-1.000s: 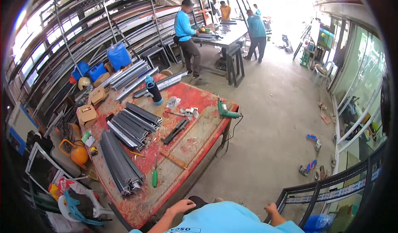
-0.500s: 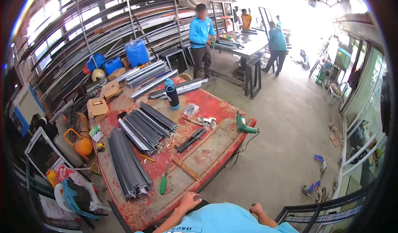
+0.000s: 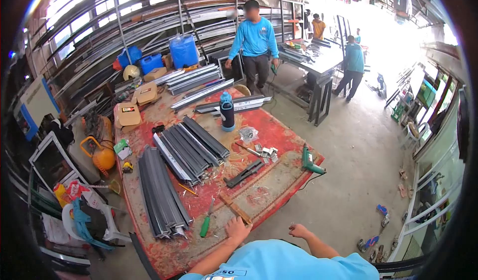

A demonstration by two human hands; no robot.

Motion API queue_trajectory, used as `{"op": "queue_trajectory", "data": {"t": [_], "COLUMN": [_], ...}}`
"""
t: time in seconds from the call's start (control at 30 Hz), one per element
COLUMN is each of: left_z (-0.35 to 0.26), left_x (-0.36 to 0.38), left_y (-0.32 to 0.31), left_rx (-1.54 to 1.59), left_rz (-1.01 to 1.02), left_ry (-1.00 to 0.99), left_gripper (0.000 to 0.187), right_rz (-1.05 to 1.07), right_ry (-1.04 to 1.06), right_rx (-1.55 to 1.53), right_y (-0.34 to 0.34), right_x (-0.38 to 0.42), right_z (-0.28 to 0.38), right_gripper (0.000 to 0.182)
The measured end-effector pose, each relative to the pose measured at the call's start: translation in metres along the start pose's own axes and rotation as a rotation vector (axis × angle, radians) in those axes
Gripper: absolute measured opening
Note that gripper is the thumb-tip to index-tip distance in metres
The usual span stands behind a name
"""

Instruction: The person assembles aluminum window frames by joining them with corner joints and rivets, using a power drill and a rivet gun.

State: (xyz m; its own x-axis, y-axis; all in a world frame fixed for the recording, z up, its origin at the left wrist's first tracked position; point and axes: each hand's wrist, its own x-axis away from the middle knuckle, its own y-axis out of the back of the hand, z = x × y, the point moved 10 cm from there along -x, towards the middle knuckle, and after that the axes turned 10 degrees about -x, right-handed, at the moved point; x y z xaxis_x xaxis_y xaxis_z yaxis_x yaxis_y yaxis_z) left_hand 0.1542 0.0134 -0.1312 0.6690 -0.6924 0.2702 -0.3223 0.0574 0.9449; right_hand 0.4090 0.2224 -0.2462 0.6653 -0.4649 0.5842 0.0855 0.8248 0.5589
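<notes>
My left hand (image 3: 237, 229) rests at the near edge of the red worktable (image 3: 174, 258), its fingers spread and touching the near end of a wooden strip (image 3: 236, 210). To its left lies a green-handled screwdriver (image 3: 205, 225). My right hand (image 3: 299, 231) hangs in front of me, off the table, with its fingers curled together; what they hold, if anything, is too small to make out. Beyond the strip is a dark metal profile piece (image 3: 244, 174). A green power drill (image 3: 311, 161) sits at the table's right corner.
Bundles of dark metal profiles (image 3: 160, 193) cover the table's left side. A blue bottle (image 3: 227, 113) stands farther back, near small metal brackets (image 3: 268, 153). A co-worker (image 3: 255, 43) in blue stands past the table. Sandals (image 3: 368, 242) lie on the floor at right.
My left hand has moved forward onto the table edge by the wooden strip. My right hand has come up and inward. The co-worker at the far table has turned and stepped toward my table.
</notes>
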Motion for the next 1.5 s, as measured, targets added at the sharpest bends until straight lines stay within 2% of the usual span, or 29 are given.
{"op": "queue_trajectory", "data": {"t": [0.07, 0.13, 0.2, 0.3, 0.33, 0.4, 0.53, 0.6, 0.7, 0.83, 0.9, 0.93, 1.0, 1.03, 1.1, 1.23, 1.3, 1.37, 1.43, 1.5], "left_z": [0.007, 0.013, 0.017, 0.018, 0.021, 0.028, 0.045, 0.039, 0.04, 0.05, 0.047, 0.052, 0.051, 0.054, 0.051, 0.09, 0.122, 0.168, 0.226, 0.257], "left_x": [-0.004, -0.014, -0.025, -0.026, -0.026, -0.033, -0.038, -0.051, -0.063, -0.079, -0.093, -0.095, -0.107, -0.106, -0.107, -0.116, -0.098, -0.077, -0.049, -0.014], "left_y": [0.011, 0.008, -0.002, 0.008, 0.006, 0.001, 0.015, 0.031, 0.03, 0.014, 0.008, 0.007, 0.018, 0.033, 0.06, 0.074, 0.113, 0.148, 0.168, 0.2], "left_rx": [0.277, 0.344, 0.429, 0.538, 0.552, 0.586, 0.569, 0.54, 0.539, 0.509, 0.544, 0.54, 0.508, 0.507, 0.481, 0.589, 0.539, 0.409, 0.212, -0.184], "left_rz": [-0.006, 0.001, -0.039, -0.118, -0.132, -0.171, -0.253, -0.281, -0.176, -0.225, -0.115, -0.121, -0.225, -0.23, -0.218, -0.354, -0.517, -0.537, -0.77, -0.828], "left_ry": [0.106, 0.165, 0.219, 0.268, 0.297, 0.381, 0.537, 0.495, 0.577, 0.648, 0.582, 0.609, 0.505, 0.517, 0.474, 0.429, 0.474, 0.575, 0.686, 0.889], "left_gripper": [0.068, 0.065, 0.062, 0.058, 0.056, 0.054, 0.054, 0.056, 0.059, 0.061, 0.065, 0.065, 0.072, 0.072, 0.079, 0.074, 0.064, 0.057, 0.056, 0.062], "right_rz": [0.052, 0.106, 0.13, 0.224, 0.301, 0.272, 0.287, 0.279, 0.316, 0.363, 0.299, 0.322, 0.284, 0.285, 0.297, 0.276, 0.288, 0.311, 0.332, 0.356], "right_ry": [0.006, 0.003, 0.174, 0.149, 0.153, 0.163, 0.124, 0.144, 0.136, 0.208, 0.27, 0.283, 0.269, 0.258, 0.247, 0.223, 0.173, 0.097, 0.12, 0.144], "right_rx": [-0.029, -0.055, -0.015, 0.025, 0.004, 0.093, 0.132, 0.12, 0.136, 0.196, 0.025, 0.029, -0.043, 0.085, 0.051, 0.075, 0.101, 0.13, 0.167, 0.201], "right_y": [-0.008, -0.015, -0.015, 0.002, 0.008, 0.009, 0.055, 0.072, 0.085, 0.104, 0.113, 0.11, 0.111, 0.113, 0.107, 0.113, 0.109, 0.107, 0.099, 0.09], "right_x": [-0.006, -0.014, -0.018, -0.023, -0.021, -0.056, -0.068, -0.084, -0.103, -0.119, -0.134, -0.139, -0.147, -0.142, -0.14, -0.118, -0.108, -0.088, -0.089, -0.091], "right_z": [0.014, 0.022, 0.039, 0.052, 0.056, 0.015, 0.022, 0.02, 0.009, 0.031, 0.037, 0.037, 0.039, 0.051, 0.053, 0.065, 0.068, 0.08, 0.078, 0.078], "right_gripper": [0.049, 0.049, 0.049, 0.05, 0.051, 0.05, 0.049, 0.049, 0.047, 0.045, 0.044, 0.044, 0.044, 0.042, 0.041, 0.041, 0.042, 0.043, 0.043, 0.044]}}
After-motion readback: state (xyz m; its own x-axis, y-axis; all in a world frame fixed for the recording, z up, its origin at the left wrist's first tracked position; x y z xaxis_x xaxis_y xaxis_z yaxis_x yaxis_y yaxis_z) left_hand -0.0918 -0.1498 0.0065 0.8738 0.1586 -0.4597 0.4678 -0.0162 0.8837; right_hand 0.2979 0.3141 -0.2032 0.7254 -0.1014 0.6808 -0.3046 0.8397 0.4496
